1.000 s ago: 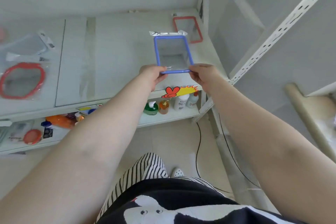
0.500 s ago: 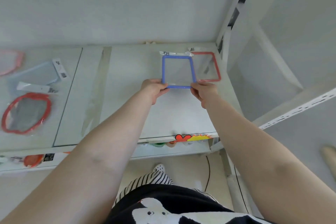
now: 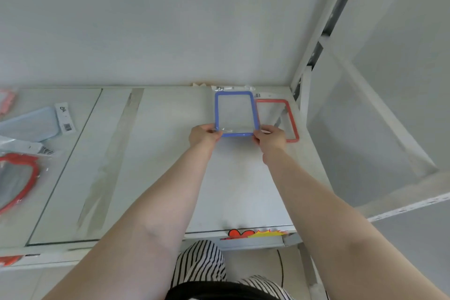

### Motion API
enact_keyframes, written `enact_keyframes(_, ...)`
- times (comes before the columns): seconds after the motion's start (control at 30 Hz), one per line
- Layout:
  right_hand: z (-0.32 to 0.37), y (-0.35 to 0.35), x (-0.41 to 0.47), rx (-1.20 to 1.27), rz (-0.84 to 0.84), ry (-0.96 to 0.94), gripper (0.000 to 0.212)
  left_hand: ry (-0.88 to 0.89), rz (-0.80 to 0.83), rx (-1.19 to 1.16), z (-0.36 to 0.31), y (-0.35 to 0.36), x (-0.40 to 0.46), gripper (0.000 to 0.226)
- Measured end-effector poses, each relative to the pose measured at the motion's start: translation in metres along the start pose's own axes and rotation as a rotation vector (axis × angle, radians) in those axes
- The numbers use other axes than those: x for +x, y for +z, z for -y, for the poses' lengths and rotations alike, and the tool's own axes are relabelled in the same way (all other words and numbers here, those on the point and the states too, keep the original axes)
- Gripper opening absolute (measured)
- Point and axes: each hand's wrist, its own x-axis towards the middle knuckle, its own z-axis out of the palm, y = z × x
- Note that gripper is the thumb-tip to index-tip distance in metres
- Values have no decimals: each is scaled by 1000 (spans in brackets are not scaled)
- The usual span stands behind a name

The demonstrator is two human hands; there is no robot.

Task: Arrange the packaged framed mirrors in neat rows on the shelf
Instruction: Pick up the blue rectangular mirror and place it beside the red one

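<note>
A blue-framed rectangular mirror (image 3: 236, 112) in a clear bag lies at the back right of the white shelf (image 3: 170, 153). My left hand (image 3: 203, 134) grips its near left corner and my right hand (image 3: 269, 137) grips its near right corner. Just to its right lies a red-framed rectangular mirror (image 3: 289, 119), its near left corner hidden by my right hand. At the far left edge lies a red round-framed mirror (image 3: 17, 180), with a pale blue packaged mirror (image 3: 29, 126) behind it.
A pink-framed item (image 3: 6, 101) shows at the left edge near the back wall. A white upright post (image 3: 316, 31) and a diagonal brace (image 3: 379, 114) stand to the right of the shelf. A red and yellow sticker (image 3: 255, 233) marks the shelf's front edge.
The blue-framed mirror has moved away from me toward the back wall, ending beside the red rectangular one. Both hands stayed on its near corners.
</note>
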Motion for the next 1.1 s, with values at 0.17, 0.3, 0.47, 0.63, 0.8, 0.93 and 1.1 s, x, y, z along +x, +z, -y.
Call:
enact_keyframes(0.17,-10,5,6,-272,-53,-89,14,-16,-74,62,22,7,16,37)
enact_keyframes(0.3,-9,2,8,-418,-61,-138,8,16,-74,128,15,5,11,35)
enact_keyframes(0.47,-8,-9,11,-600,-137,-193,25,80,-134,462,12,1,0,44)
enact_keyframes(0.63,-11,-18,14,-826,-233,-308,53,368,-101,696,18,11,4,72)
enact_keyframes(0.8,-17,-30,30,-975,-105,-249,66,431,70,577,25,20,17,74)
enact_keyframes(0.93,-24,-35,32,-933,-46,-231,58,504,65,600,25,19,19,36)
enact_keyframes(1.1,-24,-36,31,-904,-41,-249,55,529,58,589,26,22,20,35)
